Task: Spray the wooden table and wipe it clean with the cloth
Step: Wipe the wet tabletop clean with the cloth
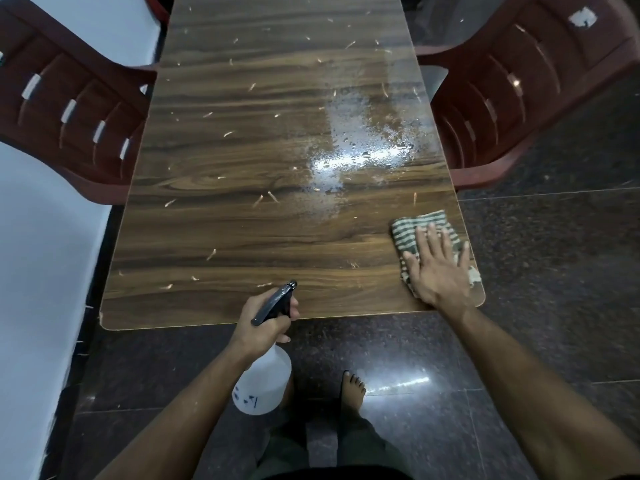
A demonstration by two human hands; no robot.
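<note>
Your left hand (266,317) curls around the neck and black trigger head of a white spray bottle (263,382), held just off the near edge of the wooden table (221,216) with its nozzle aimed out over the tabletop. Your right hand (438,268) lies flat, fingers straight and slightly spread, pressing a green-and-white striped cloth (415,228) onto the table's near right corner. A wet, glistening patch of droplets (360,150) covers the right half of the surface beyond the cloth, pale scraps of debris (265,197) are scattered across the wood, and a dark red plastic chair (69,109) stands at either side.
</note>
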